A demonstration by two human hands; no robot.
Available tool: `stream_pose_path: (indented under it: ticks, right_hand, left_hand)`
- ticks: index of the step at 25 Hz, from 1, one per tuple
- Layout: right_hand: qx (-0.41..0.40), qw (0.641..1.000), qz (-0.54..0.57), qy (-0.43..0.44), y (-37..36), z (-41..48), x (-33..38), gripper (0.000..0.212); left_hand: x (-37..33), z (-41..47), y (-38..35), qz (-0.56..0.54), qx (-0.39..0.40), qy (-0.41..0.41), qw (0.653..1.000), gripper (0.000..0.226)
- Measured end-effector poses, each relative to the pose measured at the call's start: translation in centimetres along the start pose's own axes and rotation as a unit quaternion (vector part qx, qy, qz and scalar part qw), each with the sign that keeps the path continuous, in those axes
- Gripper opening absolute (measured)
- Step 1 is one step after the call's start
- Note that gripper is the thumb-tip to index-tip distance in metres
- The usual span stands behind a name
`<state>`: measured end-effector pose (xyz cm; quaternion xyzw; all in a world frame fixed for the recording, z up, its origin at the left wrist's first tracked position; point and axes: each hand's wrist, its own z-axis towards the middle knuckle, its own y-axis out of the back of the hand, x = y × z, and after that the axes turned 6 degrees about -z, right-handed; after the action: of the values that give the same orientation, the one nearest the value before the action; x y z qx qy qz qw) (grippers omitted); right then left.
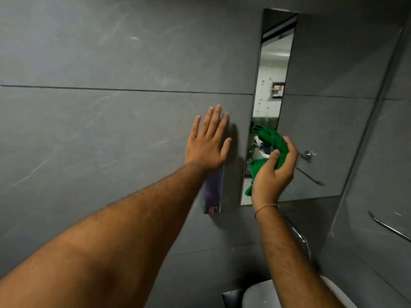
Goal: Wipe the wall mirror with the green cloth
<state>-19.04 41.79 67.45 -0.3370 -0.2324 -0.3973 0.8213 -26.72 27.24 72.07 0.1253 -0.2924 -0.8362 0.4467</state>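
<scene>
The wall mirror [315,121] hangs on the grey tiled wall at the right and is seen at a steep angle. Its left part reflects a bright room, the rest reflects grey tiles. A bunched green cloth [268,141] is in my right hand [274,172], which holds it against the mirror's lower left part. My left hand [208,141] lies flat on the wall just left of the mirror, fingers spread, holding nothing.
A soap dispenser [213,192] is fixed to the wall under my left wrist. A chrome tap [302,238] and a white basin [262,294] sit below the mirror. A chrome rail [389,227] runs along the right side wall.
</scene>
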Motion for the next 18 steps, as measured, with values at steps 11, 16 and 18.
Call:
stream_pose_path:
  ticks: [11,16,18]
  right_hand:
    - [0.221,0.93,-0.264,0.125,1.5,-6.3,-20.3,0.058]
    - [0.236,0.883,-0.352,0.203,4.9,-7.7,-27.6,0.055]
    - [0.222,0.865,-0.397,0.21,5.4,-8.5,-29.3,0.054]
  left_hand:
    - [-0.5,9.7,-5.7,0.101,-0.132,-0.112,0.98,0.081]
    - [-0.3,10.0,-6.4,0.116,-0.176,-0.112,0.971,0.078]
    - [-0.4,9.9,-6.4,0.112,-0.173,-0.113,0.972,0.078]
